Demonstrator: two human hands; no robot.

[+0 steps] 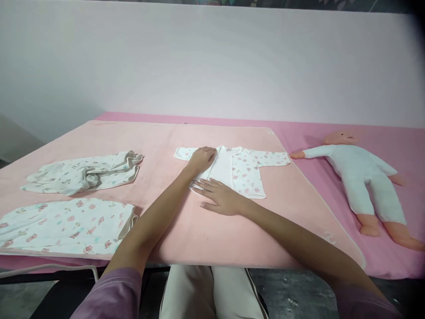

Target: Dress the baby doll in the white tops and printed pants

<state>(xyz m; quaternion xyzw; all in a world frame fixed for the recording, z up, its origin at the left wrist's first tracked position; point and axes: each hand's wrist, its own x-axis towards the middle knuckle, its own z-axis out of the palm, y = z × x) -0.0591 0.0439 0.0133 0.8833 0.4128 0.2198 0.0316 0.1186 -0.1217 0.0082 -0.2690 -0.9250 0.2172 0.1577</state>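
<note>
A small white baby shirt (247,173) with a pink print lies spread on the peach mat, its front opened and both sleeves stretched out sideways. My left hand (203,160) rests on the shirt's left front near the neck, its fingers curled slightly down; whether they pinch cloth cannot be made out. Lower down, my right hand (221,197) lies flat with fingers spread, its fingertips on the shirt's lower left edge and its heel on the mat. My arms cross in front of the mat without touching each other.
A doll (360,177) in a white suit lies at the right on a pink cover (398,146). Folded printed baby clothes (79,175) and a printed white cloth (63,226) lie at the left on the peach mat (232,239). Behind rises a white wall (212,62).
</note>
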